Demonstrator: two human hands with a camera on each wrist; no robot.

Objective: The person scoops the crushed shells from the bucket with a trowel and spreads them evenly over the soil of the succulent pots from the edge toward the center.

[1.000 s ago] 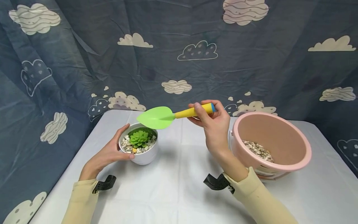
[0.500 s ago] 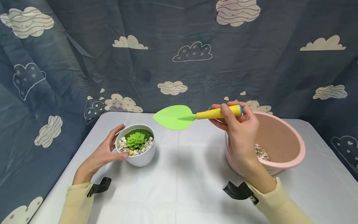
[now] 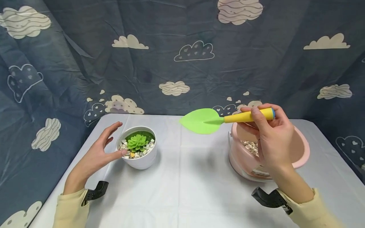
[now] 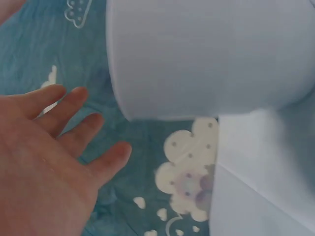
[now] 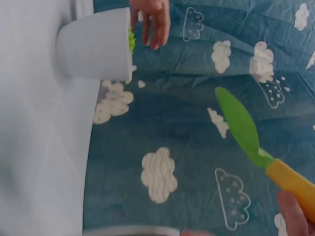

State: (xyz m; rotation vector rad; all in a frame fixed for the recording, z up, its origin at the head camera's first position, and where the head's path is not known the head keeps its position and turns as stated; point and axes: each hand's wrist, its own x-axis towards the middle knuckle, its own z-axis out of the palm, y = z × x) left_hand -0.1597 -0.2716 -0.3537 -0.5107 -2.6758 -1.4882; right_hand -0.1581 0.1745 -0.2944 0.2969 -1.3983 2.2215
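My right hand point(image 3: 275, 139) grips the yellow handle of a toy trowel point(image 3: 203, 121), its green leaf-shaped blade pointing left above the table. In the right wrist view the trowel point(image 5: 241, 125) shows with fingertips on its handle. My left hand point(image 3: 95, 155) is spread beside a white flowerpot point(image 3: 142, 163), thumb close to the rim. A green succulent point(image 3: 137, 143) sits in the pot among pale pebbles. The left wrist view shows straight, parted fingers apart from the pot's wall point(image 4: 206, 64). Behind my right hand stands a pink bucket point(image 3: 238, 155), partly hidden by it.
More pebbles point(image 3: 251, 147) lie in the bottom of the pink bucket. A white cloth point(image 3: 159, 196) covers the table. A dark blue curtain point(image 3: 159, 63) with cloud prints hangs behind and to the left.
My right hand has carried the trowel rightward, from over the flowerpot to in front of the bucket. My left hand has let go of the pot and drawn slightly left. The pot still stands on the table.
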